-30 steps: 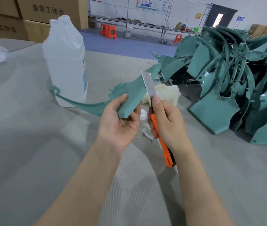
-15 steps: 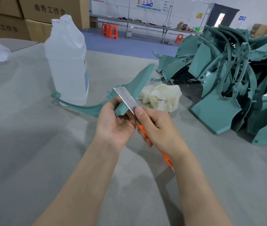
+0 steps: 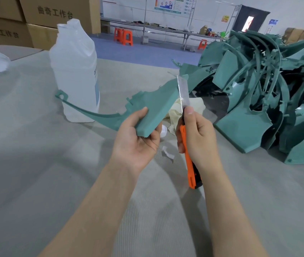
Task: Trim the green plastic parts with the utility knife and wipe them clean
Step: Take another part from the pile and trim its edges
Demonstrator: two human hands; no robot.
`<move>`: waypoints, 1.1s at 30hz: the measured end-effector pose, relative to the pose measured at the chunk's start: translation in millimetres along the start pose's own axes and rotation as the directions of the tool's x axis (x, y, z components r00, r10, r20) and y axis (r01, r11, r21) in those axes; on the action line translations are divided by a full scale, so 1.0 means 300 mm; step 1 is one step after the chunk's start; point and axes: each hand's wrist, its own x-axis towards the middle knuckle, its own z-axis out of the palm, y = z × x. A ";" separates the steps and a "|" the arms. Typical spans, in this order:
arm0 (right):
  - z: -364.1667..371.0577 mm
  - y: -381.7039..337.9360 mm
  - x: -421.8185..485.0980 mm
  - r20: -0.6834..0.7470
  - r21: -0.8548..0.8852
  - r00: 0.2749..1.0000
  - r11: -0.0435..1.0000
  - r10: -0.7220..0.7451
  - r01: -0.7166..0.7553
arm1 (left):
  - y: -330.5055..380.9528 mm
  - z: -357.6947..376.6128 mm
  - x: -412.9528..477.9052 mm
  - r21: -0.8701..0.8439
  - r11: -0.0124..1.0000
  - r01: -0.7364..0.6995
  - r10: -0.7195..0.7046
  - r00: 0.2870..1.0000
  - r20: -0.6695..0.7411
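Left hand (image 3: 136, 138) fingers curled, gripping green plastic part (image 3: 151, 106) above bench (image 3: 27, 164). Right hand (image 3: 197, 138) fingers wrapped round utility knife (image 3: 189, 156), blade upright beside part's edge. Part pile (image 3: 262, 93) right; cardboard boxes (image 3: 36, 17) behind.

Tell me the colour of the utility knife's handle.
Orange, with a black end; the utility knife shows best in the head view.

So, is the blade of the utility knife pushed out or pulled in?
Out: a long bare blade stands up from the orange utility knife above the right hand.

white jug (image 3: 74, 71) on grey table (image 3: 27, 164); cardboard boxes (image 3: 54, 13) behind; orange stools (image 3: 123, 37).
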 end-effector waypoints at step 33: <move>-0.081 -0.051 0.017 -0.323 0.173 0.938 0.982 0.129 -0.076 | -0.006 -0.100 0.054 0.893 0.439 -0.098 0.077 0.995 0.071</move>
